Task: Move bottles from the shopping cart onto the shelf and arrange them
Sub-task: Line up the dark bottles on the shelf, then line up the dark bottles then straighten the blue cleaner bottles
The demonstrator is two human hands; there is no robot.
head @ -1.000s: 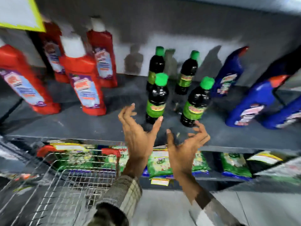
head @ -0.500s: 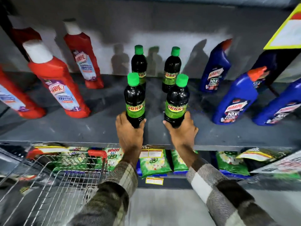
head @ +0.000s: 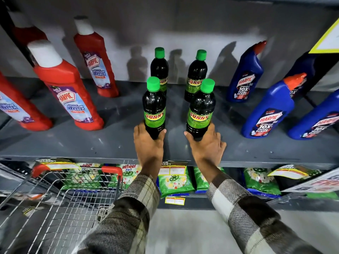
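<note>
Two dark Sunny bottles with green caps stand at the front of the grey shelf (head: 55, 143). My left hand (head: 148, 143) grips the base of the front left bottle (head: 154, 107). Around the base of the front right bottle (head: 200, 110) my right hand (head: 206, 147) is wrapped. Behind them stand two more Sunny bottles, the back left bottle (head: 159, 68) and the back right bottle (head: 197, 74), both upright near the shelf's back wall. The wire shopping cart (head: 60, 208) with red handle ends sits at the lower left, and I see no bottles inside it.
Red Harpic bathroom cleaner bottles (head: 71, 92) fill the shelf's left side, and blue Harpic bottles (head: 267, 107) fill the right. Green Wheel detergent packs (head: 174, 182) lie on the shelf below. A yellow-edged sign (head: 328, 39) hangs at the upper right.
A second ago both hands were open below the shelf edge. They closed on the two front bottles, which now stand slightly farther apart than half a second ago.
</note>
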